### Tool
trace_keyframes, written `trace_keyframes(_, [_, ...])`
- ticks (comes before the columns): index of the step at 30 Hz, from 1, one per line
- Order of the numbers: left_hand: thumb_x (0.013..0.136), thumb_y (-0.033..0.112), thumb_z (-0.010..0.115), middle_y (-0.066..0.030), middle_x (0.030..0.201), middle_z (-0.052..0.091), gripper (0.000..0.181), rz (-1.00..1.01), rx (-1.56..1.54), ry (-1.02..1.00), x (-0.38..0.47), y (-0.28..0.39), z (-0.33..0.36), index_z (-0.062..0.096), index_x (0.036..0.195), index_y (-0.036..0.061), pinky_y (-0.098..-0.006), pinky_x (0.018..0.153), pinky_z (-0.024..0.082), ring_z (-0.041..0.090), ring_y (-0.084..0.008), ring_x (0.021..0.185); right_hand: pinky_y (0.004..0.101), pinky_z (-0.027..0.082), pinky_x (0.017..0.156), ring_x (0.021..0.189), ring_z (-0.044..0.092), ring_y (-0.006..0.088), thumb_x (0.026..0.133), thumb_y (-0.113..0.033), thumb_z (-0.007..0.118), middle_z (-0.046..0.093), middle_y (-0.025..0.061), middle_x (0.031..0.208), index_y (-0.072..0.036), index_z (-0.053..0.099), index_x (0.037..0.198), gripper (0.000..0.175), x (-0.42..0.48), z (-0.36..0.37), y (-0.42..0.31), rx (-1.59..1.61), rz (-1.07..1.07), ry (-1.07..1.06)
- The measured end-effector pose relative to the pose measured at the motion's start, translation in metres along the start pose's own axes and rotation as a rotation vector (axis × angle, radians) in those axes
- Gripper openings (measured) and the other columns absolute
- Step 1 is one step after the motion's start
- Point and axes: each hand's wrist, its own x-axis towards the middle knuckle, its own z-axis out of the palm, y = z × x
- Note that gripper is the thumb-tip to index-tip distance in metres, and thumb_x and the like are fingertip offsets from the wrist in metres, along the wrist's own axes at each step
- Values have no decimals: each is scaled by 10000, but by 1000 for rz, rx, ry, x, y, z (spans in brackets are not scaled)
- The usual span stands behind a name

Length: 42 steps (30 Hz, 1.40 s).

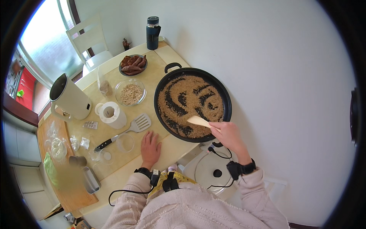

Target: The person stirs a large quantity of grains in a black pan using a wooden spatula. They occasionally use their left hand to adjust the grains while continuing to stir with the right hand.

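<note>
A large black two-handled pan [229, 98] holds a spread of brown grain-like crumbs [190, 86], with dark streaks of its bottom showing. My right hand [228, 134] grips a pale wooden spatula [198, 121] over the near part of the pan; whether the blade touches the crumbs I cannot tell. Flat on the table, my left hand [150, 146] rests with its fingers apart, holding nothing. Beside it are a clear round container [125, 142] and a slotted metal turner [140, 123] with a black handle.
Left on the table [168, 146] stand a glass bowl of peanut-like pieces [131, 94], a paper roll [117, 118], a white pitcher [75, 100] and a floury wooden board [71, 197]. Farther back are a plate of sweet potatoes [133, 65] and a dark bottle [152, 34]. A wall adjoins the pan's right.
</note>
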Motion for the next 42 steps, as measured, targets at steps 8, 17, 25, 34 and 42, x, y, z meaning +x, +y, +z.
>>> trace_keyframes(8, [849,197,640,-174,1358,485,418,-4,13,-22,1,1,3,572,1236,55,-467,1079,345,402,-378,1304,475,509,615,695,650,368,908,-264,562,655,168,722,-115,677,933,190,28,27,-2,-77,87,137])
trace_keyframes(17, [852,179,633,-184,1361,483,427,32,16,-13,5,-1,6,560,1255,57,-471,1076,346,407,-388,1298,500,496,582,643,640,367,903,-236,565,641,153,681,-107,650,868,159,49,59,6,-40,87,224])
trace_keyframes(25, [868,135,617,-176,1250,551,326,-29,-152,18,10,2,13,586,1181,49,-443,1004,398,472,-361,1225,420,492,638,722,622,325,901,-262,607,635,124,799,-148,675,1176,305,-13,54,52,145,35,333])
trace_keyframes(34, [880,66,616,-139,837,683,118,233,-641,-636,34,103,-3,669,969,10,-361,680,529,678,-261,768,379,491,677,755,631,307,901,-193,635,659,156,861,-77,667,1177,302,-23,43,64,201,93,397])
trace_keyframes(42, [843,23,650,-127,935,677,174,344,-499,-111,142,102,-31,676,1015,26,-334,737,517,651,-245,868,418,475,650,736,595,327,889,-165,616,605,135,816,-80,666,1147,276,-42,57,53,158,116,448])
